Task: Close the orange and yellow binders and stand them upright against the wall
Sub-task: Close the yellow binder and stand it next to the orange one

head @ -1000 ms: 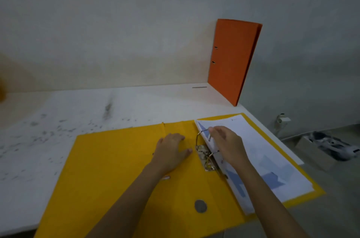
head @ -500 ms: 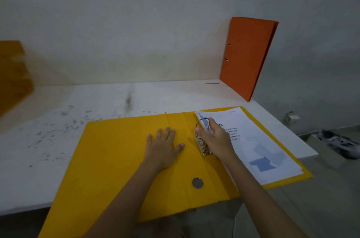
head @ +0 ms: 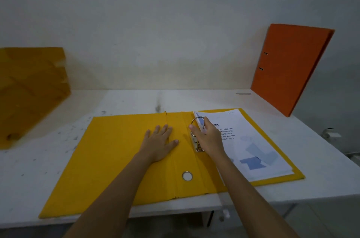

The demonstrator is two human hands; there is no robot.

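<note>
The right hand (head: 209, 136) pinches the ring (head: 197, 122) of the yellow binder (head: 120, 152) at frame centre, fingers curled around the metal beside the papers (head: 259, 140). The left hand (head: 160, 143) lies flat and spread on the open cover, holding nothing. The orange binder (head: 290, 68) already stands closed against the wall, upper right (a blurred yellow shape sits at the left edge). Judging by this, the rings are being shut; next the left cover must fold over the papers.

Bare forearms, no sleeves; hands (head: 209, 138) ungloved, ringless.
</note>
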